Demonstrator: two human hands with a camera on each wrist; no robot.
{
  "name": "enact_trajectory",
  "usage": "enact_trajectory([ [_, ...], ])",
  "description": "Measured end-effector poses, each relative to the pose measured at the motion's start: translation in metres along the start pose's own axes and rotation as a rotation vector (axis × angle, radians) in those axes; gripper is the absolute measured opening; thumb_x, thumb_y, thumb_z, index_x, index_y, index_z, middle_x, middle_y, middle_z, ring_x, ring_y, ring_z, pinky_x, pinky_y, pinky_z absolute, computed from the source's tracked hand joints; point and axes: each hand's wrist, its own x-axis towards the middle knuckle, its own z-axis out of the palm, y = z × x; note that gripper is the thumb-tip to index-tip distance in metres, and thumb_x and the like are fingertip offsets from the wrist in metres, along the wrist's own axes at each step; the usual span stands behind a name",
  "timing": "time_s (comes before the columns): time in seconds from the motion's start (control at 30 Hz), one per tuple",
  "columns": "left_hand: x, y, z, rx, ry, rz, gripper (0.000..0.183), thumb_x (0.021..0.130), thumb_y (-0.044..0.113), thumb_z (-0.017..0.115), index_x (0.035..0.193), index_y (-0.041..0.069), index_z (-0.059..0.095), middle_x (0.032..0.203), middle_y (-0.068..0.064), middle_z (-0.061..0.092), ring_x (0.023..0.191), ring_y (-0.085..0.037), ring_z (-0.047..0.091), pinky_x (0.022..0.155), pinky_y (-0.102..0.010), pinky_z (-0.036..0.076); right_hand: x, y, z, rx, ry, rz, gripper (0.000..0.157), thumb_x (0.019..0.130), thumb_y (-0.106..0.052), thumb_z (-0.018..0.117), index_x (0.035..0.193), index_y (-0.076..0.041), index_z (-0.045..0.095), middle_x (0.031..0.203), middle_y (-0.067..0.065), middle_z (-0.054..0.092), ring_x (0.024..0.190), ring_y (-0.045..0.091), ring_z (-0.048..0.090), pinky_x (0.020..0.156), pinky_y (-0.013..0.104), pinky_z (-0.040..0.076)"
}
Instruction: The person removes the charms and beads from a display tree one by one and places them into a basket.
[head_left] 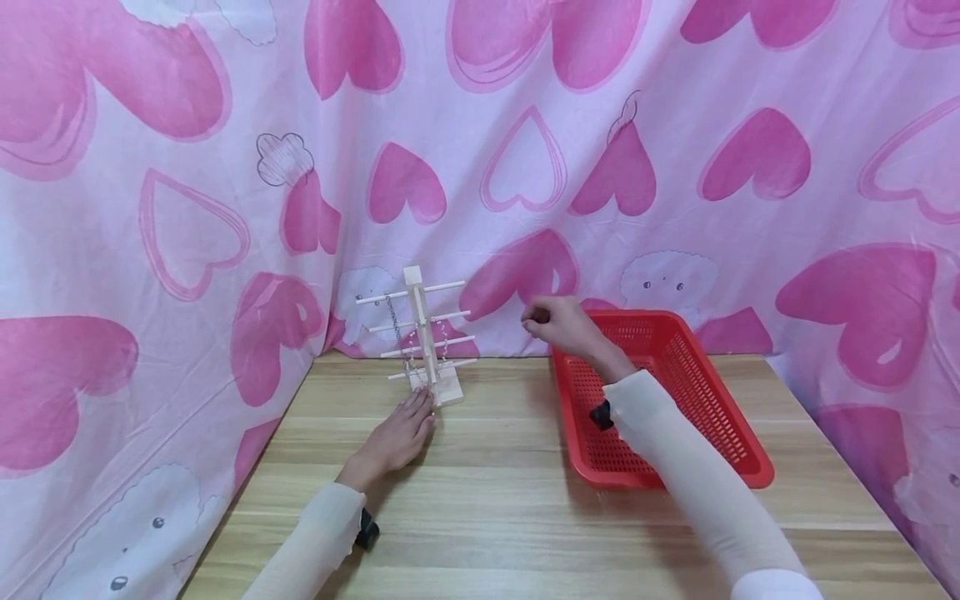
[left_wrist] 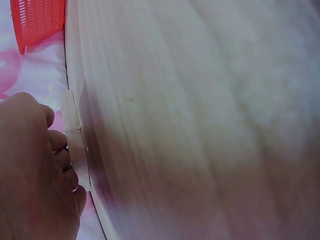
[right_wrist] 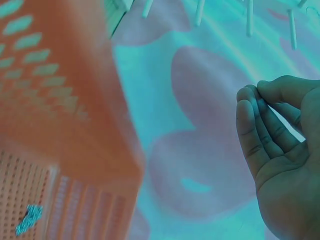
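Observation:
A pale wooden stand (head_left: 425, 333) with several crossbars is near the table's back edge, left of the middle. Thin chains, like necklaces or bracelets, hang on its bars; a dark chain (head_left: 393, 314) is on the left. My left hand (head_left: 401, 429) touches the stand's base (head_left: 451, 388) with its fingers extended. Above the basket's back left corner, my right hand (head_left: 562, 323) is raised, thumb and fingertips together. In the right wrist view nothing shows between those fingertips (right_wrist: 246, 93). A small silvery, chain-like piece (right_wrist: 29, 219) lies in the red basket (head_left: 622, 481).
The basket takes up the right side of the wooden table (head_left: 480, 517), under my right forearm. A pink heart-print cloth (head_left: 517, 167) hangs behind the table and along both sides, close behind the stand.

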Motion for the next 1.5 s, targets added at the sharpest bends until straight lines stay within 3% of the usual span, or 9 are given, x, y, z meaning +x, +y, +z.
enact_trajectory([
  [0.33,0.0,0.001,0.0,-0.034,0.039,0.005,0.054,0.106,0.029,0.032,0.152,0.0,0.031,0.161,-0.017,0.024,0.15,-0.035,0.022,0.121,-0.053,0.026,0.015,-0.035,0.017,0.019,-0.03,-0.07,0.006,0.091,-0.018,0.069,0.096,-0.018,0.072,0.086,-0.001,0.069,0.076,0.016,0.061,0.07,0.027,0.057],
  [0.57,0.0,0.001,0.0,0.015,0.018,0.021,0.055,0.107,0.031,0.029,0.153,0.0,0.029,0.162,-0.016,0.022,0.151,-0.034,0.021,0.121,-0.052,0.026,0.025,-0.051,0.031,0.031,-0.051,-0.083,0.009,0.091,-0.017,0.069,0.099,-0.018,0.073,0.088,-0.001,0.071,0.076,0.014,0.063,0.07,0.025,0.058],
  [0.73,-0.001,0.002,-0.002,0.031,-0.015,0.011,0.056,0.108,0.034,0.028,0.154,0.003,0.026,0.163,-0.014,0.019,0.152,-0.031,0.018,0.123,-0.049,0.024,0.032,-0.058,0.044,0.023,-0.045,-0.102,0.009,0.09,-0.014,0.069,0.098,-0.013,0.073,0.087,-0.001,0.072,0.076,0.012,0.064,0.071,0.024,0.058],
  [1.07,-0.002,0.001,-0.001,0.01,0.02,0.018,0.054,0.107,0.031,0.031,0.152,0.001,0.03,0.162,-0.016,0.023,0.151,-0.033,0.022,0.121,-0.051,0.026,0.046,-0.07,0.069,0.032,-0.048,-0.105,0.017,0.09,-0.01,0.068,0.106,-0.006,0.072,0.096,0.003,0.073,0.088,0.014,0.068,0.08,0.026,0.059],
  [1.3,-0.001,0.002,-0.003,0.024,-0.014,0.012,0.056,0.108,0.033,0.029,0.154,0.003,0.026,0.163,-0.015,0.018,0.152,-0.031,0.019,0.123,-0.049,0.024,0.052,-0.074,0.079,0.012,-0.038,-0.106,0.024,0.09,-0.008,0.066,0.113,-0.009,0.07,0.104,0.005,0.073,0.092,0.014,0.068,0.081,0.026,0.059],
  [1.5,-0.002,0.002,-0.004,0.023,-0.001,0.025,0.055,0.108,0.032,0.03,0.153,0.002,0.027,0.163,-0.015,0.019,0.151,-0.032,0.02,0.122,-0.049,0.025,0.057,-0.075,0.085,0.005,-0.042,-0.118,0.025,0.09,-0.009,0.067,0.115,-0.009,0.069,0.106,0.003,0.071,0.093,0.014,0.068,0.081,0.023,0.058],
])
